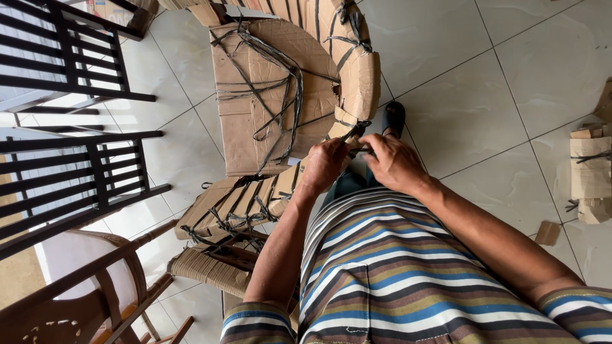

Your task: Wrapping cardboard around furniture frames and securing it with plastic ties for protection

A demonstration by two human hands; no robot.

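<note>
A chair wrapped in brown cardboard (274, 102) and bound with dark plastic straps (280, 76) stands in front of me on the tiled floor. My left hand (324, 164) is closed on a strap at the near edge of the cardboard armrest. My right hand (394, 162) sits just beside it, fingers pinching the same dark strap (357, 150). Both hands meet at the chair's front corner. Whether a tool is in either hand is hidden.
Dark wooden slatted chairs (76, 172) stand at the left. A brown wooden chair (95, 286) and a woven seat (207, 267) sit at lower left. Cardboard pieces (590, 172) lie at the right on pale floor tiles (484, 95). My sandalled foot (394, 118) is beyond my hands.
</note>
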